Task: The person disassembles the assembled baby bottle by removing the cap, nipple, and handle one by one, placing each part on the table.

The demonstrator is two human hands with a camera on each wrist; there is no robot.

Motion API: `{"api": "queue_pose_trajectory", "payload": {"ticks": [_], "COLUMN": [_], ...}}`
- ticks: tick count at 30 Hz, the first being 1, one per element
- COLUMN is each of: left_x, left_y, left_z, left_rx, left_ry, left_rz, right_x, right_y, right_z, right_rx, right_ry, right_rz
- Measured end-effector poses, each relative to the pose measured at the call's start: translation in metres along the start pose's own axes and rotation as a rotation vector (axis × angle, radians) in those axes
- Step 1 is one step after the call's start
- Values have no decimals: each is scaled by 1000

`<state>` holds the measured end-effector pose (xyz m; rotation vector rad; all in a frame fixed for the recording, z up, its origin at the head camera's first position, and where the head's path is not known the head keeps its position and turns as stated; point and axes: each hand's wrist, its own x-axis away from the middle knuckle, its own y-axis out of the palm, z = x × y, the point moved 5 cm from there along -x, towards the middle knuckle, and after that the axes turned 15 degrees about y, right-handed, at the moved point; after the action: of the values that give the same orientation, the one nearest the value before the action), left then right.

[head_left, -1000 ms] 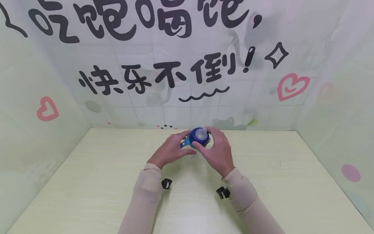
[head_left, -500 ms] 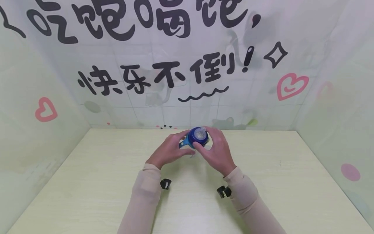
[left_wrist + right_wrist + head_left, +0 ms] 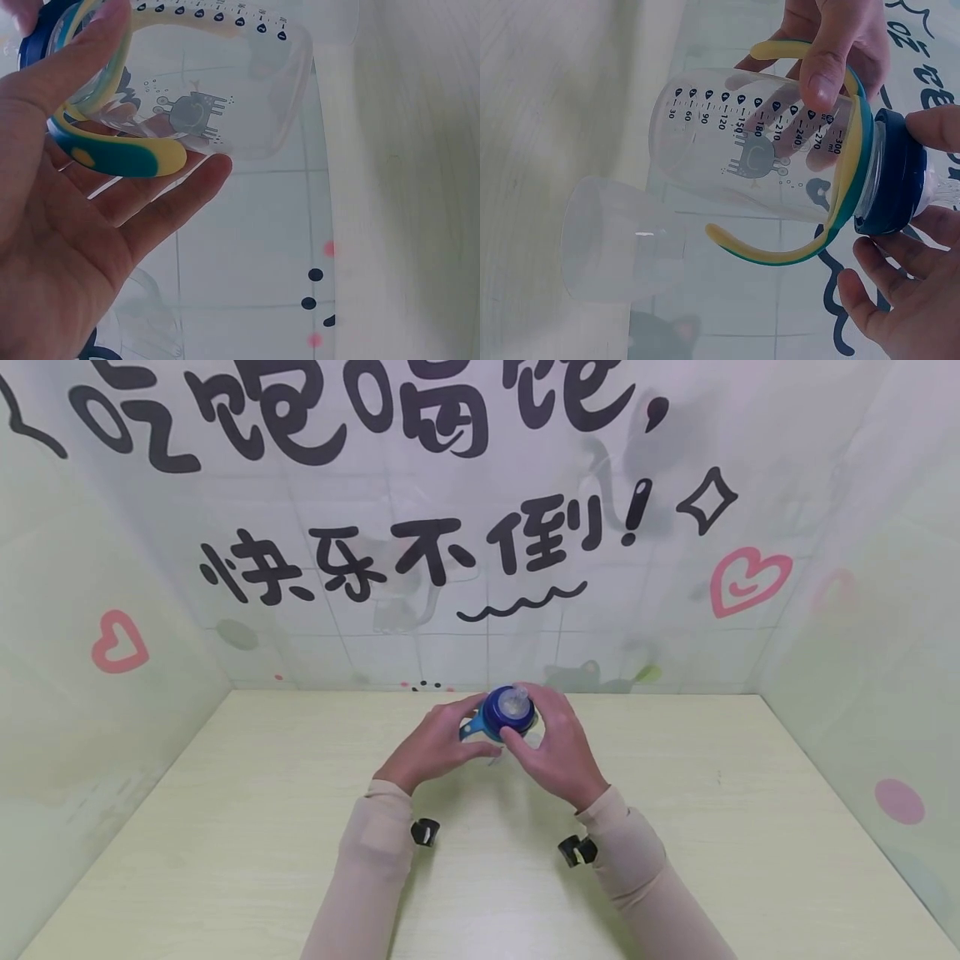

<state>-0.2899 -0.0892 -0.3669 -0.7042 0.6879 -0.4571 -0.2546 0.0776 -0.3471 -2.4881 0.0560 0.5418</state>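
A clear baby bottle (image 3: 705,142) with printed measuring marks and a grey animal picture is held between both hands. Round its neck sits a yellow-and-teal double handle (image 3: 112,154). My left hand (image 3: 431,747) grips the bottle's upper body by this handle, thumb on one side and fingers on the other. At the top, my right hand (image 3: 558,747) holds the dark blue collar (image 3: 891,176) between thumb and fingers. A clear teat (image 3: 515,702) pokes out of the collar, partly hidden by the right hand in the right wrist view.
A translucent cap (image 3: 611,240) stands on the pale wooden table (image 3: 300,827) close to the bottle. Behind the table's far edge rises a printed back wall (image 3: 487,652), with side walls left and right. Black clip-like pieces (image 3: 426,832) sit at both wrists.
My right hand has turned slightly about the collar, its thumb a little lower and its wrist a little further right. The left hand and the bottle stay almost in place.
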Motion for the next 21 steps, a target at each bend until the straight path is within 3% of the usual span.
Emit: {"api": "queue_pose_trajectory", "payload": {"ticks": [21], "left_x": [0], "left_y": [-1], "left_z": [0], "left_rx": [16], "left_ry": [-22], "left_rz": [-10], "right_x": [-1], "right_y": [-8], "right_z": [-6], "right_rx": [-11], "right_ry": [-55], "right_rz": [33]}}
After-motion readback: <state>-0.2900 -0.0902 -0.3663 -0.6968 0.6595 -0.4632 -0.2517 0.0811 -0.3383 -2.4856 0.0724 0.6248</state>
